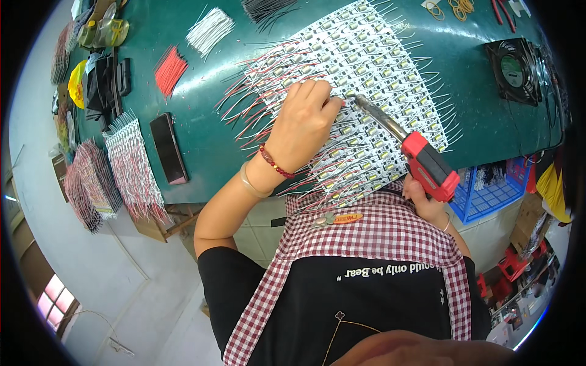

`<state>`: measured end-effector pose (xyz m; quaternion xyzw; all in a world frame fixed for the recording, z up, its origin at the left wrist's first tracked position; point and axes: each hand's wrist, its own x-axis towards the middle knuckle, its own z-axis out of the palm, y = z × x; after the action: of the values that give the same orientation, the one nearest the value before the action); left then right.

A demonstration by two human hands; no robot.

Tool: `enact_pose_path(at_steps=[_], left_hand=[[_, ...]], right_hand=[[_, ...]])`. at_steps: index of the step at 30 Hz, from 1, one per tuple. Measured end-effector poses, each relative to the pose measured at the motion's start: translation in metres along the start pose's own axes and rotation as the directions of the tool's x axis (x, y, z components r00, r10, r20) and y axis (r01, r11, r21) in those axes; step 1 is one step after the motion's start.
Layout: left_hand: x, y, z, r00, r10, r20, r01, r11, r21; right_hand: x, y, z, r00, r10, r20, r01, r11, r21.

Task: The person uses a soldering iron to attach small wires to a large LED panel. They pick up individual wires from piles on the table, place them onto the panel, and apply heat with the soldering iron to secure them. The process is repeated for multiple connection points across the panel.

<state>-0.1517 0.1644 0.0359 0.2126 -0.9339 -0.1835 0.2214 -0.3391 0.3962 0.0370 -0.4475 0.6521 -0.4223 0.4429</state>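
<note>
A large panel of white circuit boards [406, 104] lies on the green table, with rows of small components and many thin red, white and black wires along its left side. My left hand [302, 125] rests over the panel, thumb and fingers pinched together; what they hold at the tips is too small to make out. In my right hand [421, 201] is a red and black soldering gun [427, 165], gripped by its handle at the table's near edge. The gun's metal barrel slants up to the left, and its tip is beside my left fingertips at the boards.
Bundles of red wires [171, 71], white wires [210, 29] and black wires [265, 11] lie beyond the panel. A phone [168, 148] and wired board strips [133, 165] are at left. A black fan [514, 70] stands at right, above a blue basket [493, 204].
</note>
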Motion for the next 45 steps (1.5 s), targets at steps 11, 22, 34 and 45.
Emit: enact_pose_path(at_steps=[11, 22, 34, 45], left_hand=[[0.002, -0.003, -0.004, 0.999, 0.03, 0.019, -0.032, 0.995, 0.097], [0.005, 0.019, -0.044, 0.986, -0.165, -0.023, 0.164, 0.986, -0.035], [-0.014, 0.017, 0.005, 0.995, -0.097, 0.018, 0.093, 0.986, 0.141], [-0.015, 0.024, 0.007, 0.998, -0.055, -0.017, 0.056, 0.997, 0.051]], right_hand=[[-0.001, -0.003, -0.004, 1.0, 0.004, 0.019, -0.007, 0.985, 0.172], [-0.01, 0.005, -0.011, 0.998, 0.016, -0.054, 0.003, 0.941, 0.338], [-0.016, 0.01, -0.014, 0.997, 0.063, 0.035, -0.071, 0.95, 0.304], [-0.015, 0.008, -0.015, 0.991, 0.09, 0.097, -0.114, 0.951, 0.286]])
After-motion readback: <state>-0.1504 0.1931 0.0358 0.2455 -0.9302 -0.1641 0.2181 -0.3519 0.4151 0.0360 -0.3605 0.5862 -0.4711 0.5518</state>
